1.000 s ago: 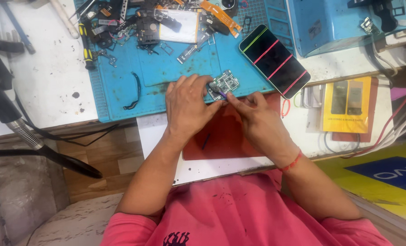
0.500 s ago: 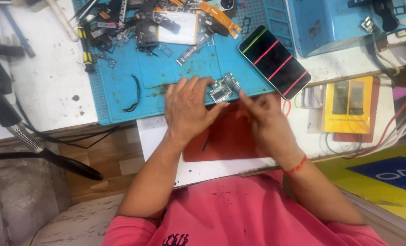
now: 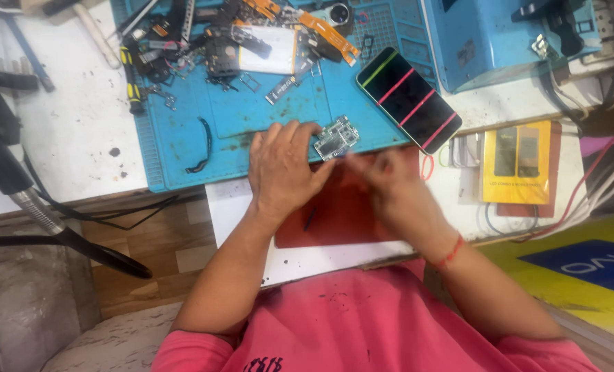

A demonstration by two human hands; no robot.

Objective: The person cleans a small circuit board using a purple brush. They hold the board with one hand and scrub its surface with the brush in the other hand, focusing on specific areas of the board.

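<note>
The left hand (image 3: 283,169) fingers pinch the little green board (image 3: 336,138); the blurry right hand (image 3: 389,186), can't tell. A loose pinch could drop it.

Single head-worn view, looking steeply down, close over blue rubber work mat (image 3: 183,138) at top; pink-shirted torso at bottom.

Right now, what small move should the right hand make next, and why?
Probably bring the right hand back to the small circuit board. The left hand pins the board's edge on the blue mat, while the blurred right hand hovers just beside it, not touching.
</note>
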